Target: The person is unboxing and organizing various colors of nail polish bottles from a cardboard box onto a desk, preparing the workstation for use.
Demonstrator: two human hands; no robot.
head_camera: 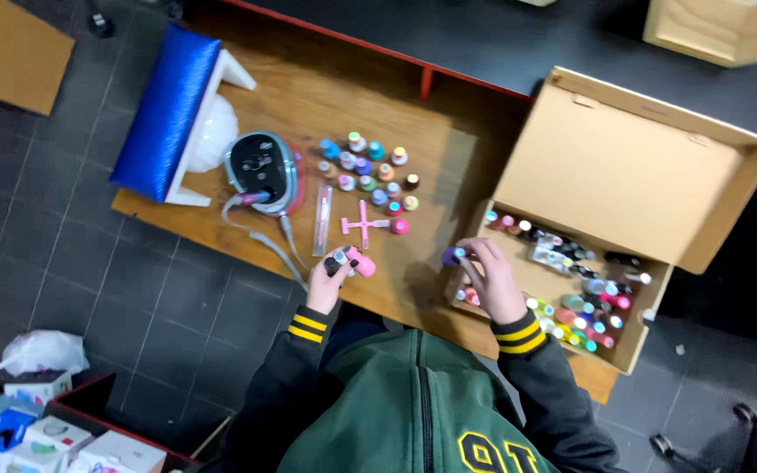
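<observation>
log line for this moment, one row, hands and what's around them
left hand: holds pink bottle | right hand: holds purple bottle | cardboard box: open, bottles inside | table: bottle cluster

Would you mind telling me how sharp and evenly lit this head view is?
Head view: fairly soft overall, small bottles blurred to colour dots; wooden table evenly lit, a soft shadow beside the cardboard box; left hand and right hand slightly smeared; floor dim.

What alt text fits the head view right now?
Seen from above, a person's left hand holds small bottles, one with a pink cap, and the right hand holds a purple-capped bottle beside an open cardboard box of bottles on a wooden table.
</observation>
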